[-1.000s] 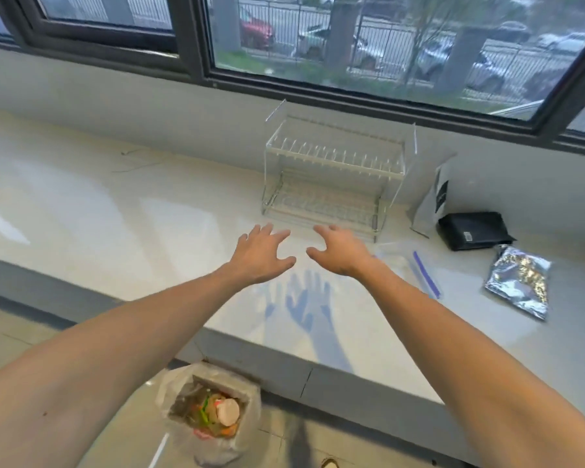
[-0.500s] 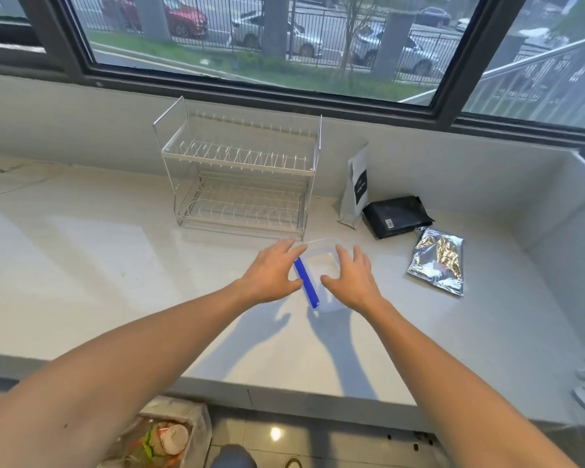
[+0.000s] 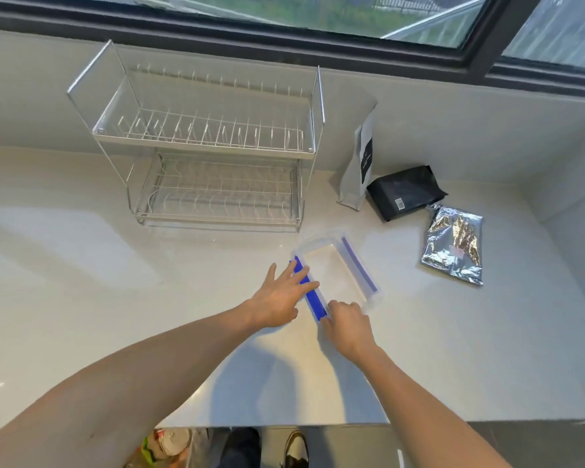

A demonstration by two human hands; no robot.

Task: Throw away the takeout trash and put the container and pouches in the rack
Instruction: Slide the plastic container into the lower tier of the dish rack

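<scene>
container (image 3: pixel 335 268) between hands | left hand (image 3: pixel 281 298) flat on blue clip | right hand (image 3: pixel 348 325) curled at near corner

Clear plastic container (image 3: pixel 331 265), crinkly foil pouch (image 3: pixel 453 244)

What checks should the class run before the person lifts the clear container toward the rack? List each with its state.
1. Container empty: ok.
2. Left hand on its blue clip: ok.
3. Right hand at the near corner: ok; firm grip: cannot tell.
4. Rack shelves free: ok.
5. Path from container to rack clear: ok.
6. Three pouches, white, black, silver, out of the way at the right: ok.
</scene>
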